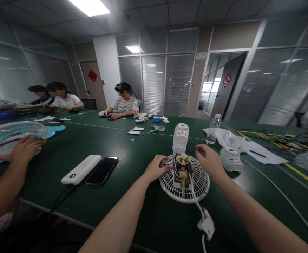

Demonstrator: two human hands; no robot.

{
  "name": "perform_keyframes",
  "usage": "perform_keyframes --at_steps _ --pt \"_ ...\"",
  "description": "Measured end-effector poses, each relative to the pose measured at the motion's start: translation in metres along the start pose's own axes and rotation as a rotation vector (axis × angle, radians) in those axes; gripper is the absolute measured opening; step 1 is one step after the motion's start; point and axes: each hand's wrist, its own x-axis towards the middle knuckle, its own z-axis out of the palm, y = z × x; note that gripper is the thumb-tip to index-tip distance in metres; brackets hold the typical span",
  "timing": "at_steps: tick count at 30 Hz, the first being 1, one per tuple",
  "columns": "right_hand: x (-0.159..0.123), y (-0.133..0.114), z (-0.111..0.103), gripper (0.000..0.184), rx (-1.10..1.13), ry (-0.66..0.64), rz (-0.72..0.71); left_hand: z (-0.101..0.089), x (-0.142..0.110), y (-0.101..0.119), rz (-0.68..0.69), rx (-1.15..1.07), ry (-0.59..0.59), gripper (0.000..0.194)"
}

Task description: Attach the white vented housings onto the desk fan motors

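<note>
A white round fan grille [166, 181] lies on the green table, with an exposed fan motor and wiring [183, 170] at its middle. My left hand [156, 168] rests at the grille's left rim, fingers apart and touching it. Just off the upper right rim, my right hand [209, 160] hovers with curved, parted fingers and nothing in them. Behind the grille stands a white vented plastic housing [180, 135]. Another white housing piece [231, 160] sits right of my right hand. A white cable runs from the motor to a white plug-like part [206, 225] near the table's front edge.
A white power bank [82, 169] and a black phone [102, 171] lie to the left. A co-worker's hand [24, 147] touches another fan grille [17, 130]. A water bottle [214, 128], plastic bag and paper [264, 153] are at right, beside cables. Other people sit across the table [111, 140].
</note>
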Motion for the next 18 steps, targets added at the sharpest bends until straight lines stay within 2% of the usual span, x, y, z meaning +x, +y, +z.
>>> perform_keyframes --at_steps 5,9,13,18 --pt "0.064 0.018 0.047 0.052 0.028 0.007 -0.015 -0.004 -0.002 0.004 -0.009 0.006 -0.012 0.045" --pt "0.096 0.019 0.072 0.078 0.065 -0.009 -0.029 -0.006 -0.003 0.006 -0.004 0.044 -0.002 0.046" --pt "0.113 0.022 0.082 0.072 0.103 -0.023 -0.034 -0.006 -0.003 0.008 -0.006 0.052 0.017 0.046" --pt "0.116 0.027 0.078 0.067 0.111 0.023 0.003 -0.006 -0.003 0.008 -0.025 0.068 0.01 0.046"
